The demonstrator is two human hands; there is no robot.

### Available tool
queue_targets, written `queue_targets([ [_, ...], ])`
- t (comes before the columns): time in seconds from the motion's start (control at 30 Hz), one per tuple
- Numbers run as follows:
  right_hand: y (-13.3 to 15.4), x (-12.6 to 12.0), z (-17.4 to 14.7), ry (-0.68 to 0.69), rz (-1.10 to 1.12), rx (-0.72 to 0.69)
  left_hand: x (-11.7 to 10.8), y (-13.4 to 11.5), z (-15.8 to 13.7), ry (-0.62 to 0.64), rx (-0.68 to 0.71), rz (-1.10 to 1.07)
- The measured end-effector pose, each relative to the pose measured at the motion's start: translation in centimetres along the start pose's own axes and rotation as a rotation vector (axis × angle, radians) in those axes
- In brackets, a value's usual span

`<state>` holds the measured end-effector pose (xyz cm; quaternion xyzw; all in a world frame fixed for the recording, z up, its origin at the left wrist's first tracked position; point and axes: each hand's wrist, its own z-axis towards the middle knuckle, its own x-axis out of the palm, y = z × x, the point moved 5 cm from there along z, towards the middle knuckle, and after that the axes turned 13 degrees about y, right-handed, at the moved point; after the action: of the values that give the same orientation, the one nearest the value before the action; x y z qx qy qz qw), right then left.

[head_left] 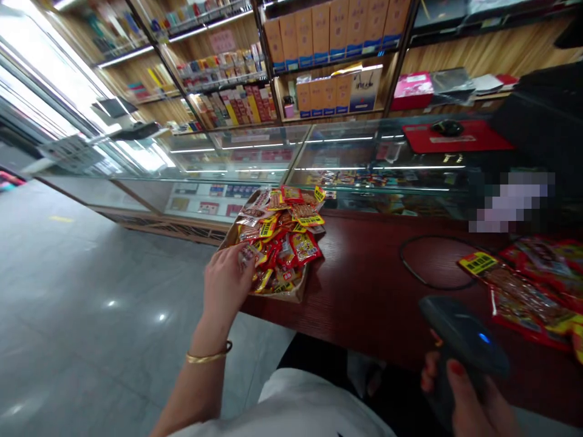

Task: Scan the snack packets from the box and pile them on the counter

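Observation:
My right hand [464, 388] is wrapped round the handle of a dark handheld barcode scanner [462, 334], which shows a blue light on top. At the left side of a shallow cardboard box [291, 295], my left hand [228, 279] is closed, thumb and fingers at a small clear-and-red snack packet [248, 254]; the fingertips are partly hidden. Red and yellow snack packets [291, 224] fill the box in a heap. It stands at the left end of a dark red wooden counter [359, 267].
More snack packets [532, 291] lie on the counter at right, beside a black cable loop [403, 258]. Behind runs a glass display case [255, 155], with a mouse [447, 127] on a red mat [487, 136]. Shelves of boxes [339, 30] line the wall. Tiled floor [91, 303] lies left.

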<state>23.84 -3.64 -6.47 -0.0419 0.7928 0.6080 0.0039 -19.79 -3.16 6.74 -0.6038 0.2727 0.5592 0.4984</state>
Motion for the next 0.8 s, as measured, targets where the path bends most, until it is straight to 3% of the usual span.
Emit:
queue_targets([
  [0.13,-0.4,0.8,0.1,0.027,-0.058,0.028,1.8,2.6,1.0,0.263,-0.151,0.235],
  [0.2,-0.7,0.7,0.1,0.051,-0.078,0.023,2.3,2.3,1.5,0.298,-0.143,0.265],
  [0.3,-0.9,0.2,-0.2,0.049,-0.062,0.003,2.1,1.3,1.9,0.287,-0.118,0.266],
  [0.4,-1.0,-0.3,-0.6,0.018,-0.015,0.022,1.0,0.8,1.5,0.269,-0.201,0.199],
  [0.53,-1.1,-0.9,-1.0,-0.021,0.089,0.068,-1.6,0.1,0.6,0.058,-0.226,0.099],
  [0.6,-1.0,-1.2,-1.0,-0.052,0.156,0.075,-2.2,0.0,0.8,0.022,-0.219,0.142],
  [0.8,-1.3,-1.6,-1.0,-0.054,0.249,0.088,1.2,2.5,2.9,0.421,-0.365,0.358],
])
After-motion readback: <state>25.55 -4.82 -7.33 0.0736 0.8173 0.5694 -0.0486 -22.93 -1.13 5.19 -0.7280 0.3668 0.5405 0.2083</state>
